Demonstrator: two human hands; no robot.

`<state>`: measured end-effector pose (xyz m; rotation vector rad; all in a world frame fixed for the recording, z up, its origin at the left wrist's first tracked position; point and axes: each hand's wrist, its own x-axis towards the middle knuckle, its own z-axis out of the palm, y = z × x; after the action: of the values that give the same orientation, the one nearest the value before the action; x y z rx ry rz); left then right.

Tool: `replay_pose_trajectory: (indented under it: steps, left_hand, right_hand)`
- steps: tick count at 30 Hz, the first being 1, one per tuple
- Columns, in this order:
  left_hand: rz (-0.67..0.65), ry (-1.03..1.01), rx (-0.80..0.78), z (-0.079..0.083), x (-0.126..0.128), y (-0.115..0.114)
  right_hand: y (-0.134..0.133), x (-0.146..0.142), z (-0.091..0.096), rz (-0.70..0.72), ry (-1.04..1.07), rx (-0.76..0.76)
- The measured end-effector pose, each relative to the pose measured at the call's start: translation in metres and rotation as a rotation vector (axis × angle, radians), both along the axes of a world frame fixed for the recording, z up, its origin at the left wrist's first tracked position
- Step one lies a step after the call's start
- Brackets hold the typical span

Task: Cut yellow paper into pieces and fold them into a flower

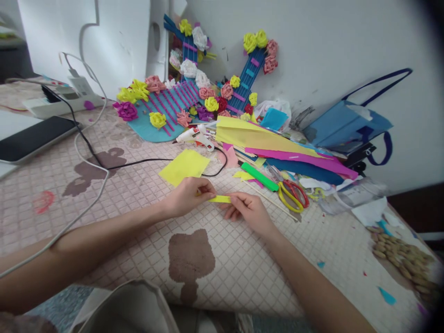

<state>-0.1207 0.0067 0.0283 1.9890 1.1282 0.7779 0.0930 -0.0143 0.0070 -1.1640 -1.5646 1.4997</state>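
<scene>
A narrow yellow paper strip [219, 199] is stretched between both hands just above the pink quilted cover [138, 222]. My left hand [189, 194] pinches its left end with closed fingers. My right hand [246, 210] pinches the right end, fingers curled under. A larger yellow paper sheet [184, 166] lies flat just beyond my left hand.
A white glue gun [194, 135] with a black cord lies behind the sheet. Scissors with red and yellow handles [293, 194] and a green marker [260, 176] lie right. Coloured paper sheets [277, 148], paper-flower crafts [173, 106], a blue bag [347, 122], a phone [33, 137] and a power strip [58, 102] surround the area.
</scene>
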Motion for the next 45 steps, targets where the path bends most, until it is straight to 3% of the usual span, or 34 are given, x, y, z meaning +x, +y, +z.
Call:
replay_pose_trajectory:
  steps: [4,12,23,33,45]
  left_hand:
    - [0.018,0.008,-0.020,0.002,-0.001,0.002]
    - [-0.036,-0.022,-0.097,0.005,0.008,-0.012]
    - [0.069,-0.047,-0.063,0.002,0.006,-0.009]
    - [0.063,-0.259,-0.381,-0.002,0.001,0.003]
    - [-0.022,-0.310,-0.449,0.006,-0.001,0.008]
  right_hand:
    - [0.002,0.001,0.003,-0.058,0.058,-0.010]
    - [-0.007,-0.012,0.006,0.008,-0.179,0.260]
    - [-0.002,-0.005,0.001,-0.072,-0.151,0.241]
    - [-0.004,-0.006,0.004,-0.116,-0.152,0.254]
    - [-0.002,-0.002,0.003,-0.159,-0.137,0.254]
